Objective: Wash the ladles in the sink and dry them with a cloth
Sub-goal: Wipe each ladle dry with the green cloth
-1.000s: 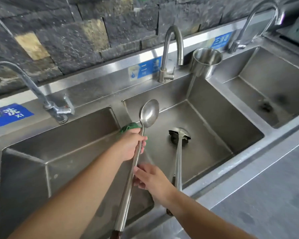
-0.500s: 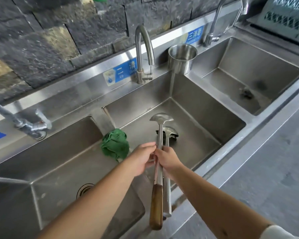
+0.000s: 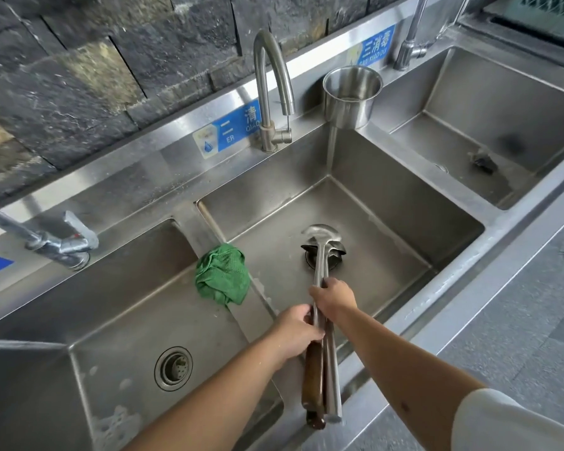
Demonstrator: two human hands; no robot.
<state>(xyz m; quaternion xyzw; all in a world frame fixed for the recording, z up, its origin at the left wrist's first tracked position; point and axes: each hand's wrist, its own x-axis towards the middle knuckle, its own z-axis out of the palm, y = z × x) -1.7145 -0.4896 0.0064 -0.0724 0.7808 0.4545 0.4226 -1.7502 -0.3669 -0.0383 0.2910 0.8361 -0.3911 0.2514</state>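
Two long steel ladles lie side by side in the middle sink basin [image 3: 404,222], bowls over the drain. One ladle [image 3: 319,255] has a brown wooden handle end; the all-steel ladle [image 3: 332,385] lies just right of it. Both handles stick out over the sink's front edge. My left hand [image 3: 293,330] grips the wooden-handled ladle's shaft. My right hand [image 3: 334,296] grips the shafts a little farther up. A crumpled green cloth [image 3: 223,275] sits on the divider between the left and middle basins, left of my hands.
The left basin [image 3: 111,320] has a round drain strainer [image 3: 173,367]. A curved tap [image 3: 271,89] stands behind the middle basin, a steel cup [image 3: 352,96] to its right. The right basin [image 3: 502,125] holds a dark plug. A lever tap [image 3: 59,242] is at the left.
The wooden-handled ladle has come down from upright to lie in the middle basin beside the other one. Both hands moved onto the shafts. The green cloth is now uncovered on the divider.
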